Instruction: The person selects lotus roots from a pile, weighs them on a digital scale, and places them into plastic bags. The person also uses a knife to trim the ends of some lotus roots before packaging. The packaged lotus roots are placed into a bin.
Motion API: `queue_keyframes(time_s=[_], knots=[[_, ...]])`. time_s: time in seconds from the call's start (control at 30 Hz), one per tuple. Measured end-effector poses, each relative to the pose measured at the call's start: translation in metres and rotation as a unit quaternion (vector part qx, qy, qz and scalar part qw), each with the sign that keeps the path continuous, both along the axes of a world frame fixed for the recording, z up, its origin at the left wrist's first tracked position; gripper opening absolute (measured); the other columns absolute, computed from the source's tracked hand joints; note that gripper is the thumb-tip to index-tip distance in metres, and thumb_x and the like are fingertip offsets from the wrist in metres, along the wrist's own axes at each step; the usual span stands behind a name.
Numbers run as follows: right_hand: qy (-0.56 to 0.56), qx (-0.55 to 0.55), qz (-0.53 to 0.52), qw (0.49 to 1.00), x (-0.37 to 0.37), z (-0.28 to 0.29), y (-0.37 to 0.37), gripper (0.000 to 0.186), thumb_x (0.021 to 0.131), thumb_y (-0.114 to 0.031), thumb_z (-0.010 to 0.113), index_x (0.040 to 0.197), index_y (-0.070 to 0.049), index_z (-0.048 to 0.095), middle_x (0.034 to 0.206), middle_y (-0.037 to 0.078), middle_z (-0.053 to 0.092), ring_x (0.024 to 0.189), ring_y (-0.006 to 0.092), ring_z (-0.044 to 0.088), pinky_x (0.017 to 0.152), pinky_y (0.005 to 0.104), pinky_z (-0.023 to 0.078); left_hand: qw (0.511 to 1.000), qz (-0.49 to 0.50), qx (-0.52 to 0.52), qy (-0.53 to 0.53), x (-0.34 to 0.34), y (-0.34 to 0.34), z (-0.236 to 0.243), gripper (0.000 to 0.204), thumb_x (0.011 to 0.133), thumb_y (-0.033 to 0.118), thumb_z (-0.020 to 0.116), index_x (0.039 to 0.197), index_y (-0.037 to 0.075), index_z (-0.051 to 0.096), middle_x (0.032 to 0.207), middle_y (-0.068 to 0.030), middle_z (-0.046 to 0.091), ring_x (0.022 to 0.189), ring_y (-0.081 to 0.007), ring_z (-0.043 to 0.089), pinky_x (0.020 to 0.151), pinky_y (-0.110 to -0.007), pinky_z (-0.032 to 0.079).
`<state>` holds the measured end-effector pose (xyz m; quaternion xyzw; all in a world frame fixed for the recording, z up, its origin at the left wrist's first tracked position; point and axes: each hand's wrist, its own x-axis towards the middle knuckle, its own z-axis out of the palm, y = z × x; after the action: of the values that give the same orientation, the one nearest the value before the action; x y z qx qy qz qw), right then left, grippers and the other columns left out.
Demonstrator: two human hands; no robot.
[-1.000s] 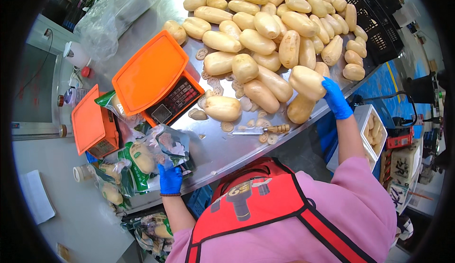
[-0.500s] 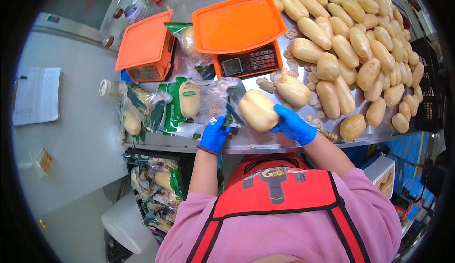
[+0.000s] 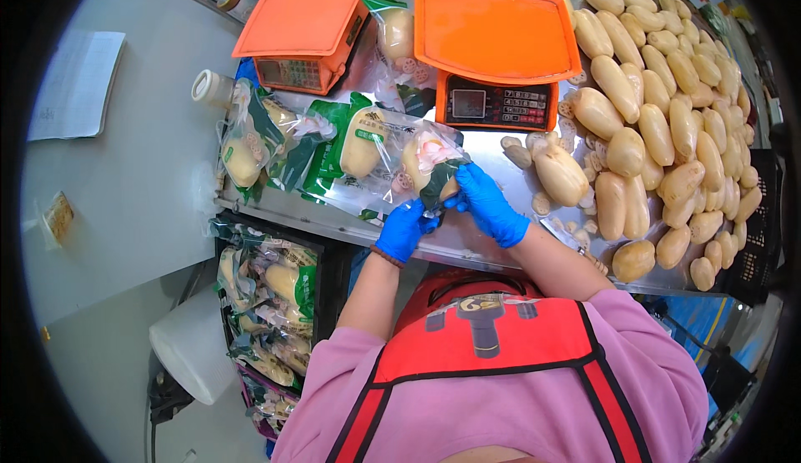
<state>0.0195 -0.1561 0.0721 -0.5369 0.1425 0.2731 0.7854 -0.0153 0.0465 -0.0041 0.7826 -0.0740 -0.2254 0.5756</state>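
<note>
Both my hands wear blue gloves at the front edge of the steel table. My right hand grips a printed plastic bag around a pale lotus root, partly hidden by the print. My left hand is closed on the lower edge of that bag, just left of my right hand. Other bagged roots lie to the left. An orange scale stands behind my hands, and loose peeled roots lie to the right, with cut slices among them.
A second orange scale stands back left beside a white jar. A notebook lies on the left surface. Below the table's left end is a crate of bagged roots. A black crate borders the root pile at right.
My right hand has carried a root leftward from the pile into a bag, where it now sits under the printed plastic. My hands have come together. The camera's view has turned leftward.
</note>
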Motion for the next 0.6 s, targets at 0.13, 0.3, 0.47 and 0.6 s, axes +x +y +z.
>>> queue_keyframes(time_s=[0.13,0.3,0.47,0.6], knots=[[-0.011,-0.062,0.147,0.987,0.015,-0.019,-0.026,0.043,0.095,-0.044,0.048,0.115,-0.007,0.058,0.090,0.006,0.065,0.077,0.0109,0.060,0.065,0.0233,0.046,0.902,0.216,-0.245,0.282,-0.007,-0.016,0.027,0.020,0.088,0.014,0.059,0.100,-0.002,0.063,0.089,-0.0086,0.065,0.073,-0.0152,0.060,0.064,-0.028,0.050],[-0.142,-0.122,0.200,0.962,0.024,-0.017,-0.031,0.035,0.089,-0.028,0.059,0.113,-0.002,0.061,0.086,0.009,0.065,0.081,0.0143,0.062,0.073,0.0278,0.049,0.938,0.112,-0.181,0.272,-0.001,-0.009,0.030,0.029,0.087,0.017,0.061,0.109,-0.003,0.062,0.097,-0.0121,0.066,0.086,-0.0189,0.065,0.074,-0.031,0.054],[-0.010,0.018,0.136,0.991,0.017,-0.027,-0.019,0.040,0.086,-0.021,0.064,0.121,-0.004,0.057,0.105,0.007,0.064,0.091,0.0154,0.060,0.081,0.0295,0.049,0.937,0.124,-0.205,0.255,-0.003,-0.015,0.035,0.027,0.086,0.017,0.062,0.103,-0.004,0.064,0.092,-0.0118,0.067,0.081,-0.0189,0.065,0.072,-0.031,0.054],[0.003,0.133,0.075,0.988,0.011,-0.028,0.006,0.050,0.086,-0.019,0.066,0.129,-0.002,0.049,0.119,0.007,0.057,0.101,0.0149,0.055,0.087,0.0295,0.047,0.937,0.108,-0.184,0.277,-0.002,-0.014,0.032,0.029,0.086,0.016,0.060,0.107,-0.005,0.062,0.094,-0.0125,0.067,0.083,-0.0189,0.065,0.073,-0.031,0.053]])
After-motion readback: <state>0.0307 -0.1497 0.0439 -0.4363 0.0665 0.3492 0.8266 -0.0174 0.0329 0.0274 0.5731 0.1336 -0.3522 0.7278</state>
